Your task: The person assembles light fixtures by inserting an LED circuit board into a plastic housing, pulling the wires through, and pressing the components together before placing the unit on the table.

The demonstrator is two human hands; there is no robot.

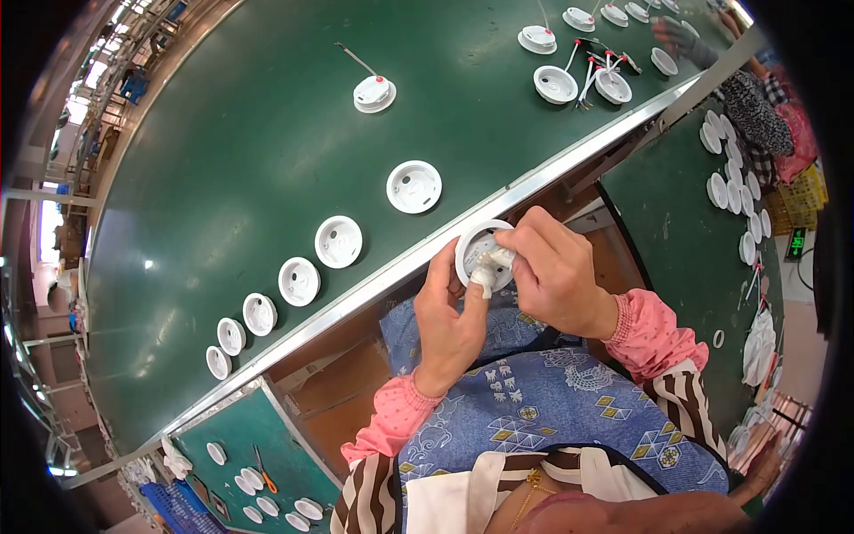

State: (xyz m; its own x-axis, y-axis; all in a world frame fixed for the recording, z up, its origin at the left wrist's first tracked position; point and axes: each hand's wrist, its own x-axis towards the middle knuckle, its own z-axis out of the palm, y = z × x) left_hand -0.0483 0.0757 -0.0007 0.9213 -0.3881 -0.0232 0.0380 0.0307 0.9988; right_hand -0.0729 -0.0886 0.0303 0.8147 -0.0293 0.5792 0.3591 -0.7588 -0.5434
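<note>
My left hand [449, 322] grips a round white plastic housing [479, 242] by its rim, just past the table edge and above my lap. White wrapping covers the tip of the left thumb, which presses into the housing. My right hand [560, 276] is closed, its fingertips at the housing's open face. Whatever they pinch there is hidden by the fingers. Closest on the table lies a similar white housing [414, 187], open side up with a dark hole in its base.
More white housings [339, 241] form a row along the green table [222, 169]. One assembled piece with a wire [374, 93] stands farther back. Wired pieces [555, 85] sit at the upper right, near a co-worker's gloved hand [683, 40]. Orange-handled scissors [267, 476] lie lower left.
</note>
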